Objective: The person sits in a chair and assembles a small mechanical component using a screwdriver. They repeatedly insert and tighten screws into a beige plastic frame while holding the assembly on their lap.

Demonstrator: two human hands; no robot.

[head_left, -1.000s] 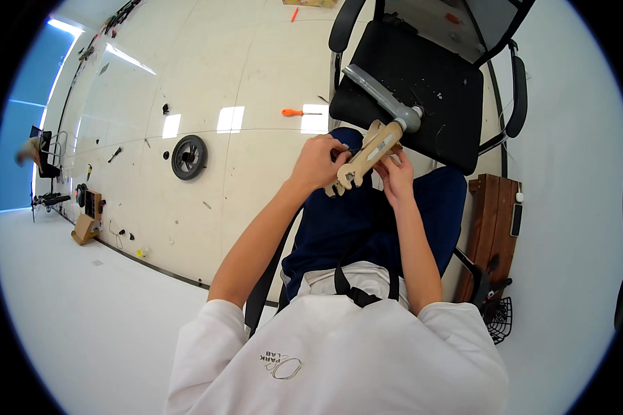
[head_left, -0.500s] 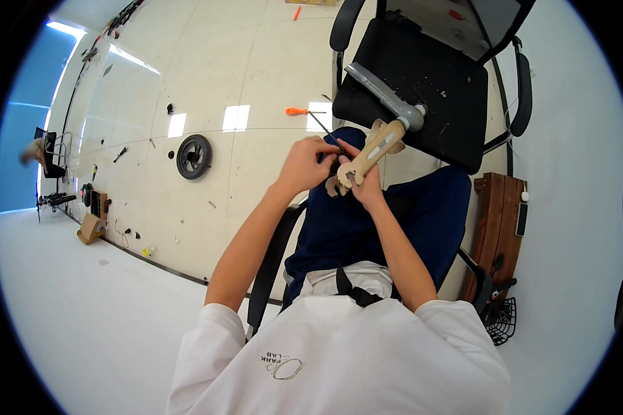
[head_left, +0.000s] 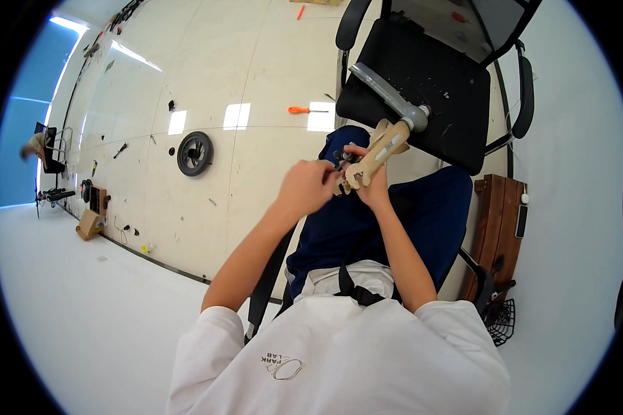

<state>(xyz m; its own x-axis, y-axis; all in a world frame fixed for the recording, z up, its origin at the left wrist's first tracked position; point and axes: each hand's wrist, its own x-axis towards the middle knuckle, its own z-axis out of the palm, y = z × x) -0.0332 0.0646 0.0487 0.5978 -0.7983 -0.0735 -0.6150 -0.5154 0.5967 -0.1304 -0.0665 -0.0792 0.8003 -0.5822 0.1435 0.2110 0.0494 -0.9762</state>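
Note:
A tan fork-like frame part [head_left: 376, 153] with rounded notched ends slants up from above my lap. Its grey tube [head_left: 383, 91] lies over the seat of the black chair. My right hand [head_left: 374, 188] is closed around the part's near end, partly hidden behind it. Beside that end, my left hand [head_left: 307, 185] pinches at a small dark fitting [head_left: 340, 159]. The left fingertips and the fitting overlap, so exactly what they grip is hard to make out.
Facing me is a black office chair [head_left: 422, 76] with armrests. On the tiled floor to the left lie a black wheel [head_left: 194, 153], an orange-handled screwdriver [head_left: 300, 110] and several small dark pieces. A brown wooden box [head_left: 500, 232] stands at the right. Someone [head_left: 34, 146] is far left.
A thin dark rod that stuck up from the fingers no longer shows. My left hand has turned and shifted slightly downward; the dark fitting is more exposed.

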